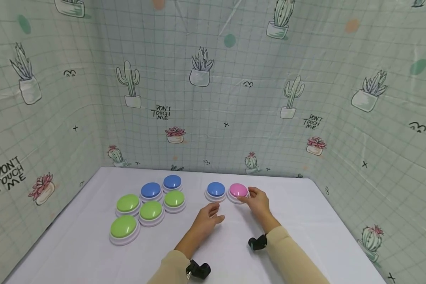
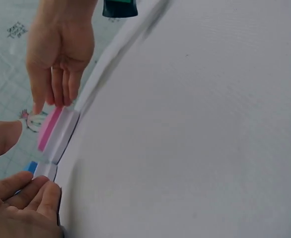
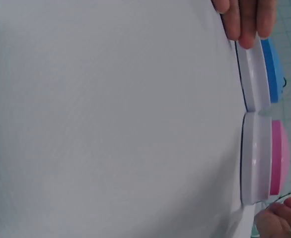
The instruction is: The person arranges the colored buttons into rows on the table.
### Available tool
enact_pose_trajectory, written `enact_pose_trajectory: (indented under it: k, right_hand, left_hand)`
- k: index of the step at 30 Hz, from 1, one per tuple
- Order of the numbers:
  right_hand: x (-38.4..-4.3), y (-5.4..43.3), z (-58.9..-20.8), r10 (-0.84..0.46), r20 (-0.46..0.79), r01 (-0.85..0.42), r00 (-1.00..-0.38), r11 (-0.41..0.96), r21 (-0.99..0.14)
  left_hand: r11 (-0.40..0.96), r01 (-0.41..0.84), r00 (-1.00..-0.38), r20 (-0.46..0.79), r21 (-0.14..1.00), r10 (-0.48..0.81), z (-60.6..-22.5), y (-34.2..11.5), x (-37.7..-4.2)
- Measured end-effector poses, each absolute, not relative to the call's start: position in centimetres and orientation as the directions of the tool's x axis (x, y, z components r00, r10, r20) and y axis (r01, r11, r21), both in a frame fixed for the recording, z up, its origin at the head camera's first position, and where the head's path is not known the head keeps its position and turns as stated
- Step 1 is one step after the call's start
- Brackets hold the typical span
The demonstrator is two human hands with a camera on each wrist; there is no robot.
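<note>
A button with a pink dome and white base [image 1: 238, 190] stands on the table beside a blue-domed button [image 1: 215, 189]. My right hand [image 1: 258, 203] is at the pink button's right side. Its fingers reach the edge of the white base, seen also in the left wrist view, and its thumb is apart from them, near the dome. My left hand [image 1: 204, 221] is just in front of the blue button, thumb spread from the fingers; the right wrist view shows its fingertips [image 3: 247, 34] by that base. Whether they touch it I cannot tell.
Left on the white table [image 1: 234, 244] stand several more buttons: green ones [image 1: 123, 227] in front and two blue ones [image 1: 151, 190] behind. A cactus-printed cloth [image 1: 227, 98] hangs at the back and both sides. Each wrist carries a black device [image 1: 257, 242].
</note>
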State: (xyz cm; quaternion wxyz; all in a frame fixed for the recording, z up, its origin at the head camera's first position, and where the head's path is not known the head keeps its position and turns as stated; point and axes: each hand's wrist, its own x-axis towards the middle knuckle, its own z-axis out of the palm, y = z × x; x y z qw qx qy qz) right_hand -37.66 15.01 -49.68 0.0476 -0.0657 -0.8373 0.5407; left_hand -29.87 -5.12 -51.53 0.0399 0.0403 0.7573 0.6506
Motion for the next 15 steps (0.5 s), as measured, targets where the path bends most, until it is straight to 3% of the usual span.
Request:
enact_pose_trajectory:
  k: [8,15]
  right_hand:
    - [-36.3,12.0,-47.6,0.234,0.193,-0.049,-0.953,0.510,-0.859]
    - [-34.6,7.7,-47.7,0.140,0.234,-0.139,-0.962,0.487,-0.862]
  left_hand:
    - [0.216,0.073,-0.994,0.052,0.974,0.100,-51.4,-9.2,-28.5]
    - [0.259,0.102,-0.995,0.101,0.961,0.018,-50.3,-11.9,-26.9]
